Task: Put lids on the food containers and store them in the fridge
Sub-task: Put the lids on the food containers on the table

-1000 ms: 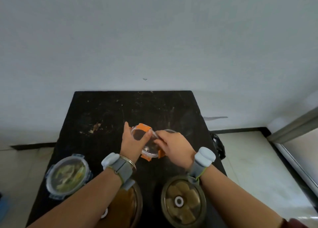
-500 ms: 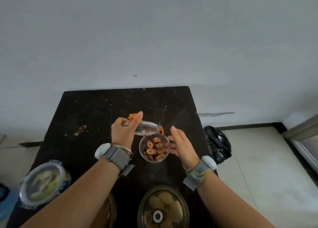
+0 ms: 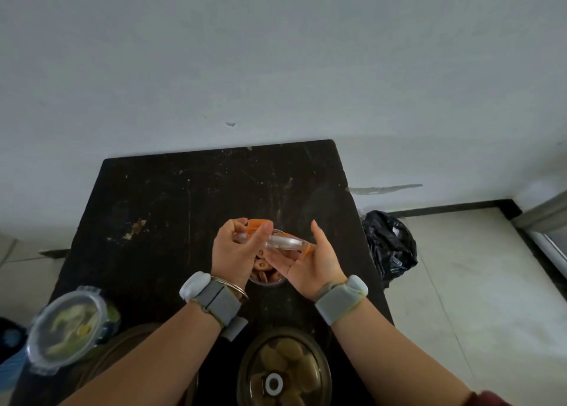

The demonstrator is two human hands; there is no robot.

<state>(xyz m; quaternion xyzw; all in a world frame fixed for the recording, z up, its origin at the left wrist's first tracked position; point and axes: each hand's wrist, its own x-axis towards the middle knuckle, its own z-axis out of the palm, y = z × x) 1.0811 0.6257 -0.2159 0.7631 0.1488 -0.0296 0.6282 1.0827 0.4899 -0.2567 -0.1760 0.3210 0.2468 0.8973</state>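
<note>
A clear round lid with orange clips [image 3: 283, 241] is held tilted just above a small round container of reddish-brown food slices [image 3: 264, 271] on the black table [image 3: 159, 209]. My left hand [image 3: 236, 253] grips the lid's left edge by an orange clip. My right hand [image 3: 316, 260] is open-palmed against the lid's right edge, fingers spread. The hands and the lid hide most of the container.
A lidded clear container of greenish food [image 3: 66, 324] sits at the table's left front edge. A brown lidded bowl with a white knob [image 3: 283, 369] stands at the front, another brown bowl [image 3: 122, 356] under my left forearm. A black plastic bag [image 3: 388, 244] lies on the floor at right.
The lid was lifted off the small container by my left hand, then brought back over it at a tilt. My right hand moved in to touch the lid's right edge.
</note>
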